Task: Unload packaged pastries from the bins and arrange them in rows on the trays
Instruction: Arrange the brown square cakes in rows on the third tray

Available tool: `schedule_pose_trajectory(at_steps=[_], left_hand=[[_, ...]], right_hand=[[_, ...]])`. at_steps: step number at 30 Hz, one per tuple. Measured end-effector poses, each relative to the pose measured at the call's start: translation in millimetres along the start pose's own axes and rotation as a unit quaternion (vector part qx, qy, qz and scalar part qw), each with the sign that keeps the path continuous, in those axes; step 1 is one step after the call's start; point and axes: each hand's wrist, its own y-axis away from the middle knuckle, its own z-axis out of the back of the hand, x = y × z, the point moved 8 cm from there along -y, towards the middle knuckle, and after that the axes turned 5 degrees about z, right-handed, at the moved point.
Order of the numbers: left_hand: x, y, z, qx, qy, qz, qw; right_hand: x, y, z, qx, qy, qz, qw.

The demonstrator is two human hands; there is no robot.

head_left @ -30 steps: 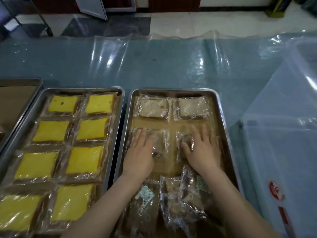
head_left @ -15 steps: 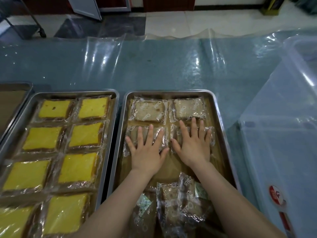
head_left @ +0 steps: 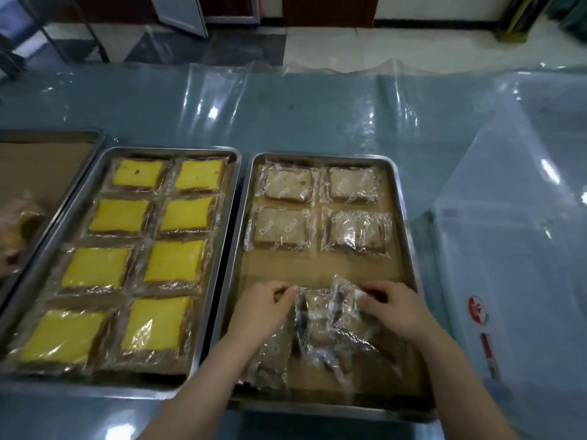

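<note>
A metal tray (head_left: 408,249) lined with brown paper holds two rows of two wrapped brown pastries, the nearer pair being one at the left (head_left: 279,228) and one at the right (head_left: 357,233). A loose pile of wrapped pastries (head_left: 324,331) lies at the tray's near end. My left hand (head_left: 262,308) pinches the left edge of a packet in that pile. At the pile's right side, my right hand (head_left: 392,304) grips the top of another packet. A bare strip of paper separates the pile from the rows.
A second metal tray (head_left: 219,249) to the left is full of wrapped yellow cakes in two columns. A third tray (head_left: 79,163) sits at the far left. A translucent plastic bin (head_left: 514,249) stands at the right. Clear plastic sheeting (head_left: 286,106) covers the blue table.
Both hands have left the second row, where they pressed two packets flat, and pulled back toward me to the loose pile, closing on packets there.
</note>
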Motion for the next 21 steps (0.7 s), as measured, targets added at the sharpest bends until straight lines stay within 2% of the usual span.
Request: schedule_pose_trajectory(at_steps=[3,9,12,15,18,21], left_hand=[[-2.4,15.2,-18.2,0.037,-0.052,0.027,0.998],[-10.2,18.6,-13.3,0.008,-0.028,0.054,0.998],[0.1,16.3,3.8,-0.030,0.059,0.083,0.994],[18.9,8.2,30.6,-0.101,0.127,0.123,0.979],[29.6,-6.4,50.3,-0.147,0.128,0.132,0.972],[26.0,-26.0,60.7,-0.154,0.098,0.113,0.977]], right_hand=[[-0.7,19.2,-12.9,0.066,-0.024,-0.024,0.997],[3.0,39.0,-9.7,0.045,-0.105,-0.020,0.993],[4.8,42.4,13.8,-0.027,-0.174,-0.020,0.984],[2.3,38.2,43.7,-0.164,-0.207,-0.039,0.964],[12.7,30.2,66.1,-0.278,-0.120,-0.005,0.953],[33.3,14.2,67.8,-0.280,0.029,0.045,0.958]])
